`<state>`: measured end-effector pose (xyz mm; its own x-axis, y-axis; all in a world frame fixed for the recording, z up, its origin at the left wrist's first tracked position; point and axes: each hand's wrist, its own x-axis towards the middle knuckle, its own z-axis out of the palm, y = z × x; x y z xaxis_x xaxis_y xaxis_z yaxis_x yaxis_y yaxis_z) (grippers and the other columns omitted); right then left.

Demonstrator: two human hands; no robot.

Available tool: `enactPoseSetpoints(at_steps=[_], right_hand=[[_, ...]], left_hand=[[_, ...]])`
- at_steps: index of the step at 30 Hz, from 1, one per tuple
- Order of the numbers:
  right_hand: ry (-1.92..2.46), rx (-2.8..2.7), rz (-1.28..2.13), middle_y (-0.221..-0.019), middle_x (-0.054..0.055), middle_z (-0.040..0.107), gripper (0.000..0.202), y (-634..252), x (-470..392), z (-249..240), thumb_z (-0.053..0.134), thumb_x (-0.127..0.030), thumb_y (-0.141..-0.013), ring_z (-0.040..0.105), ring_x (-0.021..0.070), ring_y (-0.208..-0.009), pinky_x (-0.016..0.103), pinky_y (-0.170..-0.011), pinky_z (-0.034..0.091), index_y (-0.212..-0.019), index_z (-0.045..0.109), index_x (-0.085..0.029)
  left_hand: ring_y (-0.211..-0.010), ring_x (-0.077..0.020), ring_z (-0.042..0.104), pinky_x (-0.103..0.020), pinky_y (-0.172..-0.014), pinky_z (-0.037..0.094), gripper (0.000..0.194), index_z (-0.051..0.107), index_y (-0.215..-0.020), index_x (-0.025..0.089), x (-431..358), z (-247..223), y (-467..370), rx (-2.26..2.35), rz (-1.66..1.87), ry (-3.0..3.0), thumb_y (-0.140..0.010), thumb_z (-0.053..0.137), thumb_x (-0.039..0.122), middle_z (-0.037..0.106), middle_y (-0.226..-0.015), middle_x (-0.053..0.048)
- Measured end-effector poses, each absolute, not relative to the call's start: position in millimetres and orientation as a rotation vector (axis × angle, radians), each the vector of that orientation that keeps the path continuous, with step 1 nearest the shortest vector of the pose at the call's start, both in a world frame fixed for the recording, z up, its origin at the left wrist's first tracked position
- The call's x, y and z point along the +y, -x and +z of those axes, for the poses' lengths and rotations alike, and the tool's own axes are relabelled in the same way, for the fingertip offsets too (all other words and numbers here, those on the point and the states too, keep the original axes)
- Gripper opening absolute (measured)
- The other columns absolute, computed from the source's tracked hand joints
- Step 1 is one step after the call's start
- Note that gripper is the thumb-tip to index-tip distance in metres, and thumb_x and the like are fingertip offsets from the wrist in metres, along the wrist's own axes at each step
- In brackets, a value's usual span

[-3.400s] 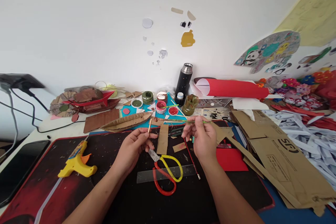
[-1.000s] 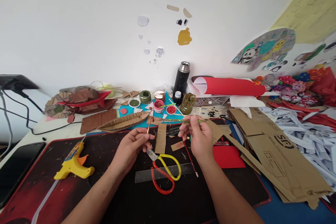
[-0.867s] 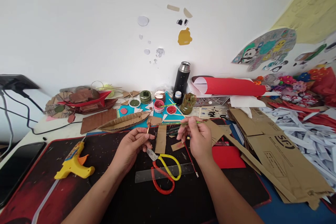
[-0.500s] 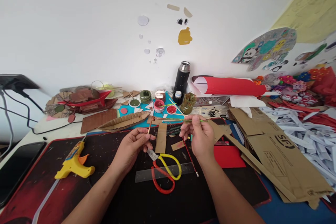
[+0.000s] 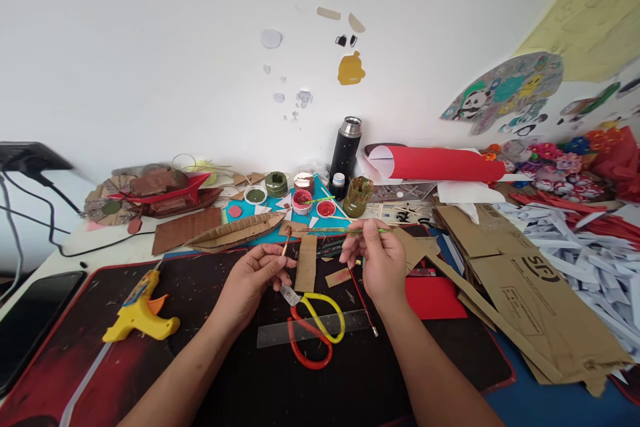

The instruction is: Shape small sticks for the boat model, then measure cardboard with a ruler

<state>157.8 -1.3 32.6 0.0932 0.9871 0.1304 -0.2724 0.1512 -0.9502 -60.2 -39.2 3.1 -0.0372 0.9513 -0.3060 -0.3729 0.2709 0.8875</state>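
Left of frame: one yellow glue gun [image 5: 143, 320], lying on a dark mat [image 5: 200, 293]. Centre, left part: left hand [image 5: 260, 270], grip pinching one slim wooden stick [image 5: 285, 248], brown at its upper end, pale below (coat judged partial). Centre: one paintbrush [image 5: 325, 230], tip at the stick's top, contact apparent. Right of centre: right hand [image 5: 384, 260], grip closed around the paintbrush.

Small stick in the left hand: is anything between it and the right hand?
Nothing visible blocks the way from the right hand to the small stick in the left hand. The paintbrush spans that gap, its tip at the stick's upper end. The cardboard strip lies lower, not between them.
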Motion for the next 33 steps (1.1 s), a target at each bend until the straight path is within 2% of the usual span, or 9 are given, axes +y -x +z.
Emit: enactPoseSetpoints(at_steps=[33], right_hand=[[0.943, -0.954, 1.128, -0.065, 0.0, 0.071, 0.05, -160.4, 1.4, 29.7, 0.074, -0.068, -0.093, 0.068, 0.0139, -0.047, 0.019, -0.038, 0.046, -0.089, 0.073, -0.019]], left_hand=[[-0.055, -0.0129, 0.068, -0.022, -0.05, 0.046, 0.053, 0.071, -0.097, 0.014, -38.9, 0.4, 62.5, 1.084, 1.233, -0.619, -0.066, 0.102, 0.044, 0.084, -0.09, -0.01]])
